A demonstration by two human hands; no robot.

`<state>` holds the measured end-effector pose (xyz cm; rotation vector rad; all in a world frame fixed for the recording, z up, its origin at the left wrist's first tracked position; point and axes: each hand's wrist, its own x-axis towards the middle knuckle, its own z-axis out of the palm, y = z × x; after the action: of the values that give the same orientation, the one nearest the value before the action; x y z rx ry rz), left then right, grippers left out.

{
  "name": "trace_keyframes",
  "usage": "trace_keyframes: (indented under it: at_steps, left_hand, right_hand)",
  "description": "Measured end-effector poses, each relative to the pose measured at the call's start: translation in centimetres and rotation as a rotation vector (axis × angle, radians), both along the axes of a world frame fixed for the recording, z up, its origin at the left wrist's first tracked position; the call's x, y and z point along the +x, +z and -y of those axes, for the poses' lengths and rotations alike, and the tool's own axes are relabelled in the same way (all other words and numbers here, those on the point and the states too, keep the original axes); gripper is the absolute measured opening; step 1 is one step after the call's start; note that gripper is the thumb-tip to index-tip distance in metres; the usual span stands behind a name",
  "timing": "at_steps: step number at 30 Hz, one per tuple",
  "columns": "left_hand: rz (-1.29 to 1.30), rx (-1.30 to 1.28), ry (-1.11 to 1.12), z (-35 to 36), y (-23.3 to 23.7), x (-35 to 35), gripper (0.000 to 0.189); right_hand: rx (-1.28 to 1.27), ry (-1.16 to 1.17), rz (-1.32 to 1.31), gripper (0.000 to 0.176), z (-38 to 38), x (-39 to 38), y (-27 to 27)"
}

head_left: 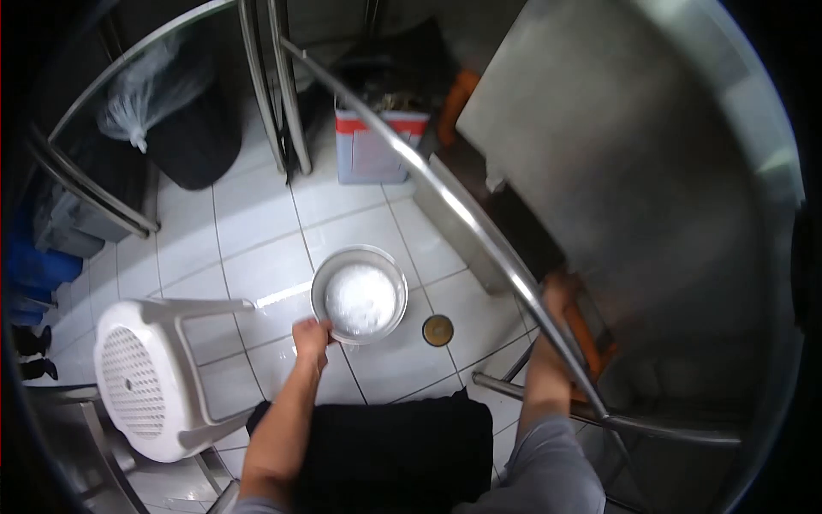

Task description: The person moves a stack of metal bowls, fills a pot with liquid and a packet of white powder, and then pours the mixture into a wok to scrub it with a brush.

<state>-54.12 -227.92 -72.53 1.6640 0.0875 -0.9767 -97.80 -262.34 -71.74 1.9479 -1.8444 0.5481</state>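
Note:
A round metal pot with white, foamy liquid inside is at the middle of the view, over the white tiled floor. My left hand is closed at its near left rim, with the fingers pressed together there. On the right, my right hand reaches past a shiny metal rail to the underside of a large steel appliance. It is beside an orange curved part and a dark block. The rail and blur hide its fingers.
A white plastic stool stands on the left. A round brass-coloured drain cover is set in the floor right of the pot. Behind are a black bin with a clear bag and a white-and-red container. Steel table legs rise nearby.

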Motion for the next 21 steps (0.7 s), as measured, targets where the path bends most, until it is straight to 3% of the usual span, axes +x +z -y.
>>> trace_keyframes:
  at_steps: [2, 4, 5, 7, 11, 15, 18, 21]
  left_hand:
    - [0.001, -0.029, 0.083, -2.6, 1.8, -1.0, 0.008]
    - [-0.043, -0.002, 0.118, -5.0, 7.1, -1.7, 0.007]
    - [-0.053, 0.005, 0.12, -6.6, 8.3, -1.6, 0.008]
    - [-0.06, 0.018, 0.134, -9.6, 12.7, -1.8, 0.01]
    - [-0.029, 0.06, 0.135, -16.1, 22.8, -2.0, 0.011]
    - [-0.103, 0.074, 0.131, -21.4, 34.0, -0.9, 0.006]
    - [-0.097, 0.118, 0.099, -23.8, 41.0, 0.6, 0.007]
    - [-0.063, 0.139, 0.039, -25.9, 44.5, 2.4, 0.012]
  right_hand:
    - [-0.05, 0.069, 0.402, 0.03, -5.0, 1.1, -2.1]
    - [0.155, 0.13, 0.639, 0.056, -13.9, 3.9, 0.9]
    - [0.244, 0.085, 0.605, 0.058, -17.2, 3.6, 0.1]
    - [0.609, 0.031, 0.448, 0.055, -23.8, 3.6, 5.5]
    - [0.873, 0.011, 0.375, 0.049, -34.5, 3.8, 21.1]
    - [1.146, 0.019, 0.268, 0.046, -39.8, 3.7, 34.5]
    - [1.239, 0.187, 0.262, 0.038, -40.8, 3.5, 37.9]
    - [1.228, 0.278, 0.307, 0.035, -39.7, 6.8, 41.3]
